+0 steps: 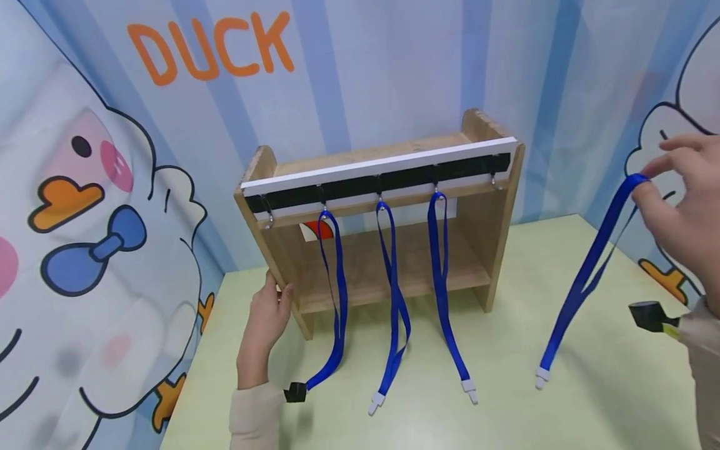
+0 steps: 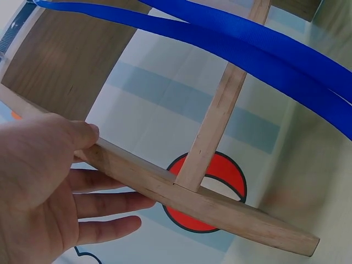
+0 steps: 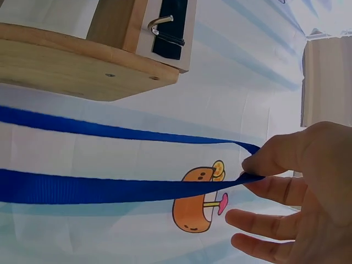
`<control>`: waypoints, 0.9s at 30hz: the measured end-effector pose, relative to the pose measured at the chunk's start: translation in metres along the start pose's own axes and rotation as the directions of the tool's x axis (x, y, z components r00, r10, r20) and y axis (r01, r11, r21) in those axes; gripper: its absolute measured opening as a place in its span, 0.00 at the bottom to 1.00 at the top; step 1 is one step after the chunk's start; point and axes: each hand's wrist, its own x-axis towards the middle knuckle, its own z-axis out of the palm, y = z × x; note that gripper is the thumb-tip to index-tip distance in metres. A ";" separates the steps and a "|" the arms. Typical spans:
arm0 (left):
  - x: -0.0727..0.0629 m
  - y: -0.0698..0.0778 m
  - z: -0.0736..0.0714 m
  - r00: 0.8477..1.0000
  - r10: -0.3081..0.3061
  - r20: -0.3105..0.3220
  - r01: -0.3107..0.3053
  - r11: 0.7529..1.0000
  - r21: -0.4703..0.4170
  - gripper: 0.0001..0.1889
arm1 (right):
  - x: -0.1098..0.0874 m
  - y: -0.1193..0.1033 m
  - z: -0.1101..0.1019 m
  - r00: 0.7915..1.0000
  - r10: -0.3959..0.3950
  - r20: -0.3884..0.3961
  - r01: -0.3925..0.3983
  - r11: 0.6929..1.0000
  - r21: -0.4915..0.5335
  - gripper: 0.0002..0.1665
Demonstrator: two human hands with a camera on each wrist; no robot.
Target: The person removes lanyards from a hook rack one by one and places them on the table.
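A wooden rack (image 1: 368, 250) stands on the table, with a white strip and black band along its upper front carrying several metal hooks. Blue lanyards with white clips hang from the three middle hooks: a left one (image 1: 340, 275), a middle one (image 1: 395, 281) and a right one (image 1: 440, 275). My left hand (image 1: 264, 322) holds the rack's left side panel (image 2: 132, 168), thumb on one face and fingers behind. Off to the rack's right, my right hand (image 1: 683, 206) pinches the top loop of another blue lanyard (image 1: 595, 250) between thumb and index finger; its white clip (image 1: 542, 377) dangles low.
The pale green table (image 1: 427, 431) extends in front of the rack and to both sides. Behind it hangs a striped blue backdrop (image 1: 388, 69) with duck drawings. Bare metal hooks sit at the strip's left end (image 1: 269, 217) and right end (image 1: 496, 181).
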 end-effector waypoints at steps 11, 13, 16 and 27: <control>-0.001 0.002 0.000 0.999 -0.028 0.015 0.028 1.000 -0.006 0.27 | -0.029 -0.004 -0.009 0.993 -0.100 0.067 0.102 0.994 -0.030 0.07; -0.002 0.002 0.000 1.000 -0.027 0.009 0.027 1.000 -0.004 0.26 | -0.035 -0.006 -0.008 0.986 -0.154 0.062 0.158 0.986 -0.055 0.07; -0.002 0.003 -0.002 1.000 -0.028 0.004 0.028 1.000 -0.008 0.26 | -0.043 -0.010 -0.007 0.971 -0.233 0.052 0.237 0.969 -0.072 0.07; -0.001 0.004 -0.002 0.999 -0.045 0.017 0.046 0.999 -0.024 0.26 | -0.071 -0.015 0.003 0.900 -0.428 0.080 0.413 0.898 0.151 0.06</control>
